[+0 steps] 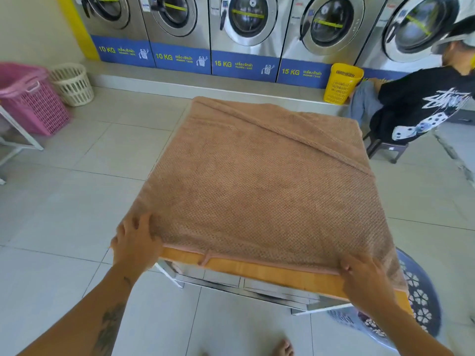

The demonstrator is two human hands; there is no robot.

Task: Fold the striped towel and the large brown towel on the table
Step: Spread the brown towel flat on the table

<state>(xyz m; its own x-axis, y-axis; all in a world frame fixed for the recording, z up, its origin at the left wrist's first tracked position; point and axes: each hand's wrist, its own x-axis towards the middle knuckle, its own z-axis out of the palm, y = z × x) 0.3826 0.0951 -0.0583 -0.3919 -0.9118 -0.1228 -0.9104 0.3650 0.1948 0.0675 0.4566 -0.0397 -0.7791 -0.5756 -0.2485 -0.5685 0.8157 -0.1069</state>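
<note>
Brown towel (259, 181) spread across wooden table (257, 269), overhanging at 9 and 3 o'clock; left hand (136, 242) at 7 o'clock, right hand (365, 281) at 5 o'clock, each gripping a near corner; uneven lift likely skews fold, drags cloth floorward; striped towel unseen.

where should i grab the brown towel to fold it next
Likely the two near corners, from the near side: the brown towel lies flat over the table, its near hem exposed, the left hand and right hand already there.
</note>
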